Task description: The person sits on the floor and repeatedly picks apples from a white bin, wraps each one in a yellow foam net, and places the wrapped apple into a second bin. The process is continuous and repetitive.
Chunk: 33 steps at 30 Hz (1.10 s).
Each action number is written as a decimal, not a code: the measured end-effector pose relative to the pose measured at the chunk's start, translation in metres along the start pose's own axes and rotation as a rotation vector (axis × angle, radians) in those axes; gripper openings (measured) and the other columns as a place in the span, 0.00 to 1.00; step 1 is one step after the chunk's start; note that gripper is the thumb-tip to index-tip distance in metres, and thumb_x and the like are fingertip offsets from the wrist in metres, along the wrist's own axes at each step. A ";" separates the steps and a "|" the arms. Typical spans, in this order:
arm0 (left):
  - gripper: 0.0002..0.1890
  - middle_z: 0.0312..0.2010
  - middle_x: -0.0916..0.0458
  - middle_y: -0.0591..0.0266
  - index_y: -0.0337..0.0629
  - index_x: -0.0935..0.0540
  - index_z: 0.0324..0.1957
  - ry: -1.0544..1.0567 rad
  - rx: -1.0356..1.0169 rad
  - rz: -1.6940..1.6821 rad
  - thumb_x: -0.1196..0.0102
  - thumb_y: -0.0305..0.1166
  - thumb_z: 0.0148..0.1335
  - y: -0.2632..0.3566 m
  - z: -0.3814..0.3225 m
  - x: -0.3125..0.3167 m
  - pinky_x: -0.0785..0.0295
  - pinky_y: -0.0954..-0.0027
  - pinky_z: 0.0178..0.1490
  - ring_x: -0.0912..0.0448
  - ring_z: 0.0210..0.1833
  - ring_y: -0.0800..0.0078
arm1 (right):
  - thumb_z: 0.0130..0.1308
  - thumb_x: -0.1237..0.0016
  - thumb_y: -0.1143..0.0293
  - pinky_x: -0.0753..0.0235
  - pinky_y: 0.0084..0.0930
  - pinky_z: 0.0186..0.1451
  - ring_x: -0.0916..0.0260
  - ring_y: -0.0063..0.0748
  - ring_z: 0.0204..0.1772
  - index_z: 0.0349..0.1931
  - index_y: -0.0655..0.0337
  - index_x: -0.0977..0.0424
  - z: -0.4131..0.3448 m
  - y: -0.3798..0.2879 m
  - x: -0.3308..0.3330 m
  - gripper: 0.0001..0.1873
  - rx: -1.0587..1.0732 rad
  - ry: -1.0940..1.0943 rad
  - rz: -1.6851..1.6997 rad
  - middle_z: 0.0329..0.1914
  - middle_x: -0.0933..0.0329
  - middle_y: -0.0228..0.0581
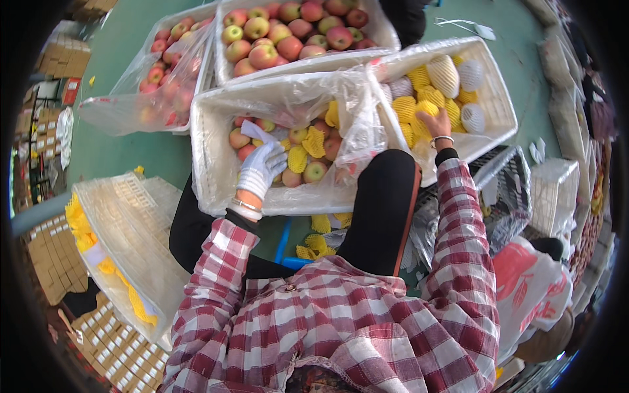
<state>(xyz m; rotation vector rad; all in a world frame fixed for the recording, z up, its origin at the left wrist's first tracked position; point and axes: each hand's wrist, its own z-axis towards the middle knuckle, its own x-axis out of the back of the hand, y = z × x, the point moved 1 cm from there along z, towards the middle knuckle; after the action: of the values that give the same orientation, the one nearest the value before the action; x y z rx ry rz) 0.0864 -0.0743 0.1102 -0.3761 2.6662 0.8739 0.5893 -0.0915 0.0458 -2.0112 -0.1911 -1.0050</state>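
Observation:
My left hand (pixel 263 164), in a white knit glove, lies over the apples (pixel 314 172) in the plastic-lined middle crate (pixel 211 157). A thin pale sheet (pixel 255 131) is at its fingertips; whether the fingers pinch it is hidden. Loose yellow foam nets (pixel 313 141) rest on those apples. Bare, my right hand (pixel 436 124) reaches into the right-hand white crate (pixel 496 115). Its fingers grip a fruit in a yellow foam net (pixel 426 109), whose underside is hidden. Around it sit several fruits in yellow nets and white foam nets (pixel 443 76).
Two more lined crates of apples (pixel 290 34) (pixel 169 64) stand beyond. A tilted crate (pixel 132 236) with yellow nets is at left. Black crates (pixel 506 182) and a printed plastic bag (pixel 530 285) are at right. Foam nets (pixel 317 245) lie between my legs.

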 end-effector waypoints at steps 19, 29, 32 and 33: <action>0.18 0.45 0.18 0.57 0.39 0.23 0.53 0.004 0.030 -0.275 0.44 0.37 0.65 -0.056 0.085 0.020 0.24 0.66 0.48 0.19 0.45 0.64 | 0.60 0.49 0.55 0.22 0.42 0.49 0.21 0.52 0.47 0.41 0.64 0.21 -0.141 -0.188 -0.243 0.20 0.668 -0.732 -0.934 0.42 0.21 0.58; 0.24 0.48 0.22 0.62 0.35 0.26 0.58 0.145 -0.478 0.323 0.40 0.39 0.64 -0.016 0.042 0.035 0.28 0.75 0.51 0.24 0.48 0.75 | 0.59 0.45 0.71 0.22 0.24 0.35 0.20 0.28 0.33 0.44 0.69 0.20 -0.172 -0.196 -0.252 0.14 0.163 -0.805 0.314 0.35 0.17 0.40; 0.27 0.51 0.24 0.63 0.34 0.27 0.60 -0.077 -0.565 0.164 0.38 0.38 0.63 0.010 0.005 0.015 0.30 0.77 0.54 0.27 0.52 0.77 | 0.64 0.48 0.74 0.24 0.17 0.35 0.23 0.22 0.31 0.46 0.68 0.23 -0.194 -0.235 -0.193 0.12 -0.122 -1.009 0.849 0.37 0.18 0.36; 0.28 0.52 0.24 0.62 0.34 0.28 0.61 -0.181 -0.577 0.070 0.38 0.38 0.63 0.020 -0.014 0.010 0.30 0.77 0.54 0.28 0.53 0.78 | 0.64 0.48 0.74 0.24 0.16 0.35 0.23 0.21 0.31 0.47 0.68 0.23 -0.201 -0.244 -0.169 0.12 -0.174 -1.119 1.055 0.37 0.18 0.36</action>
<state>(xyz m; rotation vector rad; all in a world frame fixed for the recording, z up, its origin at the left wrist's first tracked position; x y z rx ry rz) 0.0672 -0.0690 0.1277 -0.3106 2.2341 1.6153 0.2457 -0.0537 0.1404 -2.1528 0.3655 0.8036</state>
